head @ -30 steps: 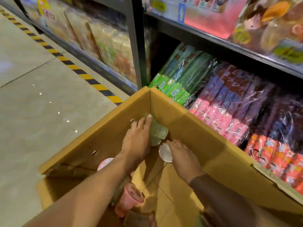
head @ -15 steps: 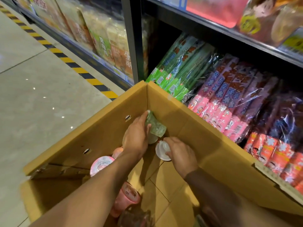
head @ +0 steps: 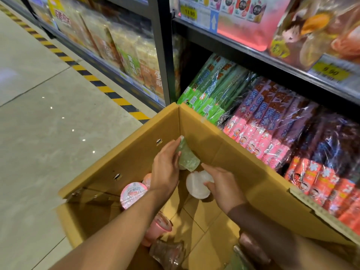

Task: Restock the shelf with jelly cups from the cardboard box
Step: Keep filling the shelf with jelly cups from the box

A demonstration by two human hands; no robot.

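I see the cardboard box (head: 224,152) at lower centre of the frame, several jelly cups (head: 133,194) inside it at lower left, the shelf (head: 272,61) at upper right, packets (head: 259,131) just behind its far wall.

I'm looking at a retail shop aisle, prob. a grocery/snack section. Evidence: dark metal shelving (head: 253,53) w/ yellow price tags (head: 187,13) on shelf edges; wrapped snack multipacks (head: 259,123) in rows; tiled floor (head: 48,123) w/ yellow-black hazard tape (head: 93,78) along shelf base; open cardboard box (head: 243,168) of stock beside shelf.
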